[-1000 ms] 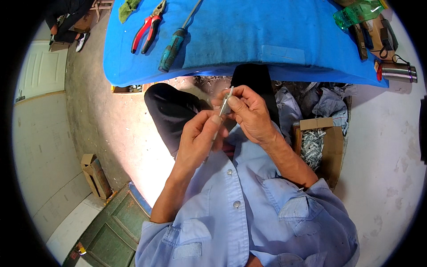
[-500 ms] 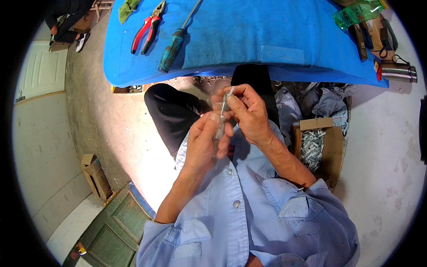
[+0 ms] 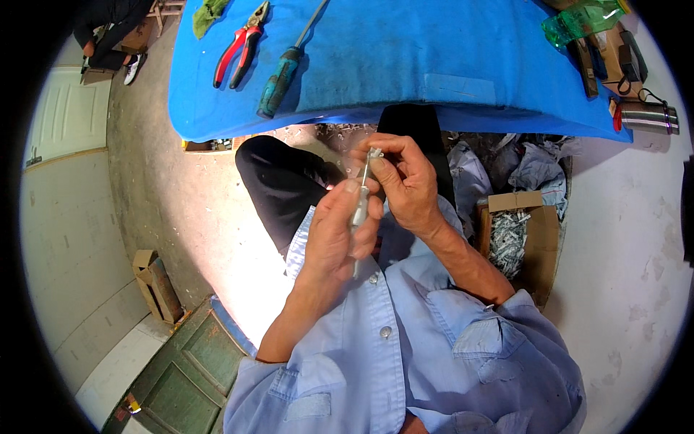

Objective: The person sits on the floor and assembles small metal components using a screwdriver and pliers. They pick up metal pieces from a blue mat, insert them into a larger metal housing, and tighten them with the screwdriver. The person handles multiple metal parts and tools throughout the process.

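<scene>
Over my lap, my left hand (image 3: 334, 228) is closed around a small screwdriver (image 3: 361, 207) with a pale, translucent handle. Its thin metal shaft (image 3: 366, 173) points up and away from me. At the shaft's far end, my right hand (image 3: 410, 186) pinches a small whitish piece (image 3: 374, 153) between thumb and fingers. The tip seems to meet this piece, though the exact contact is too small to make out. Blur softens the left fingers and part of the right ones.
On the blue-covered table (image 3: 376, 58) lie red-and-black pliers (image 3: 242, 47), a teal-handled screwdriver (image 3: 280, 81) and a green cloth (image 3: 208, 16). A green bottle (image 3: 582, 25) and a steel flask (image 3: 645, 117) are at the right. Beside my right leg stands a carton (image 3: 541, 249) of small metallic strips.
My left hand has turned a little, showing more of the screwdriver's handle below it. The whitish piece has shifted in my right fingers and shows a different side.
</scene>
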Demonstrator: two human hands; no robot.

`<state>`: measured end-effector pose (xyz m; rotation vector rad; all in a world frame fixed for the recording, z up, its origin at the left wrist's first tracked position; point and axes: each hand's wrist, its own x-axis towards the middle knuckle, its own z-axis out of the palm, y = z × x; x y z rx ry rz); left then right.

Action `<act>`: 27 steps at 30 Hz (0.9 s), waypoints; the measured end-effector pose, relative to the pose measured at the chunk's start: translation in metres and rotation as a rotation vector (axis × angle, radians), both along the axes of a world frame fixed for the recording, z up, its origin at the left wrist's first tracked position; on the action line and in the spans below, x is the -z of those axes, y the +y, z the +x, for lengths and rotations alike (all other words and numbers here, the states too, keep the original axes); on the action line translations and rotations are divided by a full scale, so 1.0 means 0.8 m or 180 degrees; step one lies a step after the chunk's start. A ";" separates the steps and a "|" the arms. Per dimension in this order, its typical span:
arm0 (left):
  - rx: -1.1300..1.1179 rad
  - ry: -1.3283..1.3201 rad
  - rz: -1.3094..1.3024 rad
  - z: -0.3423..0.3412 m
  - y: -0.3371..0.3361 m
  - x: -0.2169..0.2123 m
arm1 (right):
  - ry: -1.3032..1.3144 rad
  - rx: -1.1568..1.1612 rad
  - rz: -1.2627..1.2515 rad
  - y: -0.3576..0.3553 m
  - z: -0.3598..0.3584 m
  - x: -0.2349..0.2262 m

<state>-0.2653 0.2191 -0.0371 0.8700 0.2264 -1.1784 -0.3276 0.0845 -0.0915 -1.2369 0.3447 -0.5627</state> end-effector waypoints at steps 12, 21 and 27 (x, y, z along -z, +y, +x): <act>0.0081 0.0214 -0.0082 0.007 -0.003 0.000 | -0.0030 0.0109 -0.0316 -0.003 -0.002 0.003; 0.0275 -0.0718 0.0341 0.007 -0.005 0.001 | -0.0109 -0.0085 -0.0161 -0.009 -0.006 0.002; 0.0345 -0.0848 0.0251 0.010 -0.005 0.006 | -0.0029 -0.0139 -0.0013 -0.010 -0.006 -0.002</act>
